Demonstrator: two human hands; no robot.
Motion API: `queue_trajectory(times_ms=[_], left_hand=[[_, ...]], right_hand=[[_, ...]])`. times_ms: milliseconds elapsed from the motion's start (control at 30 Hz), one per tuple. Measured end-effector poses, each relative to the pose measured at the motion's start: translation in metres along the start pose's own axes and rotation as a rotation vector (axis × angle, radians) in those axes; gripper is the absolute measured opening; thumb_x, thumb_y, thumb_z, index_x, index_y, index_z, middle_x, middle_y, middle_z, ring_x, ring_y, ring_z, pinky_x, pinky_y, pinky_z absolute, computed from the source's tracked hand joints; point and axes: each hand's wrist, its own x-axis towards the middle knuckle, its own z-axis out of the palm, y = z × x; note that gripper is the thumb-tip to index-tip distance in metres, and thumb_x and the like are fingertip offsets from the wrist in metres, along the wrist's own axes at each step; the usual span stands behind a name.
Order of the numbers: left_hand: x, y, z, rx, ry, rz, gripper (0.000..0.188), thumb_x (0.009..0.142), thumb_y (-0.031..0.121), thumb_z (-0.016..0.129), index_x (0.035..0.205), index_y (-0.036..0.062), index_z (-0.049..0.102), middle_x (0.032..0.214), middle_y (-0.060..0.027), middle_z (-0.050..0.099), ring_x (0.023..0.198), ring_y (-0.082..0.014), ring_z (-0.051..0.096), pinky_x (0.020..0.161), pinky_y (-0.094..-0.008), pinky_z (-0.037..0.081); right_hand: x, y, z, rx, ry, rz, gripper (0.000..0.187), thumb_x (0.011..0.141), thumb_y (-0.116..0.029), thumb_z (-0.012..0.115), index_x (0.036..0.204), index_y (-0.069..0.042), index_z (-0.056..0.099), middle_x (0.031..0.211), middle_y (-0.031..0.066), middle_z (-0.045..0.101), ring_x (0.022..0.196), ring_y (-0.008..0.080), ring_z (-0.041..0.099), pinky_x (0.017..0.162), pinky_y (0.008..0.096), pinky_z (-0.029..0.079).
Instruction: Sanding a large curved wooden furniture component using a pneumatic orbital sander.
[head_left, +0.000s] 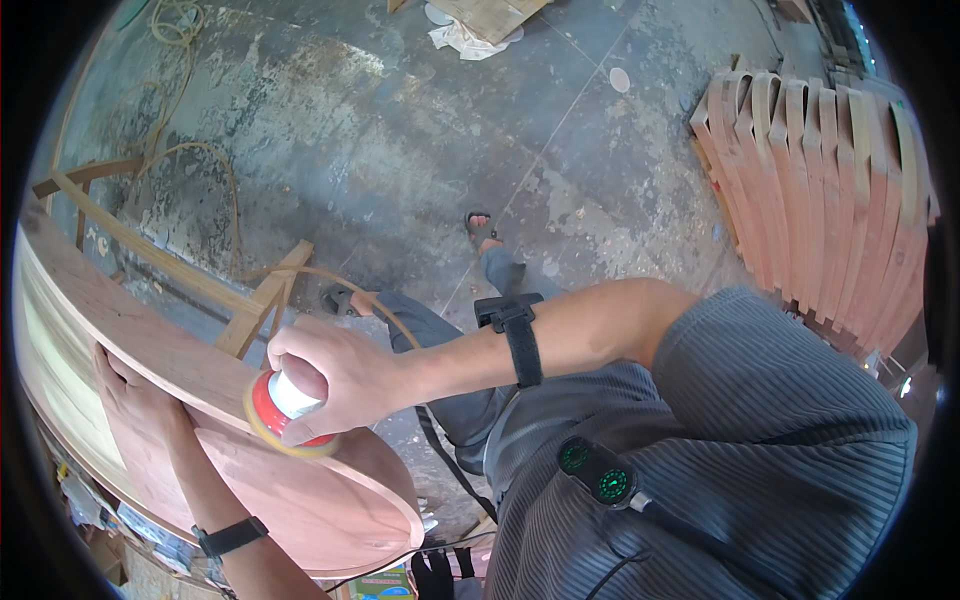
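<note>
My right hand [345,378] is wrapped round a round power sander [290,395] with a white top, a red body and a yellowish pad. The pad's edge sits against the upper edge of a curved reddish wooden panel [300,490]. Farther left, my left hand [140,405] lies against the same panel just below its rim, with fingers stretched out and partly in shadow. A pale, thin hose [345,280] curves across the floor toward the sander; where it joins is hidden behind my right hand.
A wooden trestle frame [235,310] stands beyond the panel. Several curved wooden pieces [830,200] are stacked at the right. A coiled hose [178,22] lies at the far left on the worn concrete floor [400,150]. Boards and a white cloth [475,42] lie far ahead.
</note>
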Motion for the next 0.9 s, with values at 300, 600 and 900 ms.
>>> queue_trajectory(times_ms=[300,600,900], left_hand=[[-0.001,0.002,-0.002,0.013,-0.038,-0.038,0.051,0.109,0.041,0.041,0.146,0.0084,0.057,0.148,-0.0119,0.057,0.135,-0.0308,0.054,0.114,-0.0383,0.040],[0.003,-0.006,0.000,0.030,-0.026,-0.042,0.052,0.109,0.043,0.042,0.146,0.0095,0.056,0.149,-0.0120,0.056,0.137,-0.0307,0.051,0.114,-0.0384,0.040],[-0.001,0.003,-0.002,-0.004,-0.019,0.024,0.048,0.109,0.037,0.043,0.145,0.0077,0.057,0.147,-0.0129,0.057,0.135,-0.0304,0.053,0.114,-0.0384,0.040]], right_hand=[[-0.029,0.008,-0.008,0.001,-0.025,-0.069,0.075,0.068,-0.049,0.092,0.115,-0.006,0.052,0.099,0.0092,0.053,0.090,0.0284,0.056,0.077,0.0395,0.047],[-0.076,0.020,-0.021,0.033,-0.217,-0.061,0.073,0.072,-0.040,0.091,0.121,-0.006,0.049,0.111,0.0133,0.050,0.097,0.0313,0.055,0.087,0.0420,0.048],[-0.033,0.033,-0.018,-0.007,-0.173,-0.126,0.080,0.070,-0.044,0.092,0.122,-0.004,0.047,0.108,0.0143,0.051,0.097,0.0320,0.055,0.087,0.0426,0.046]])
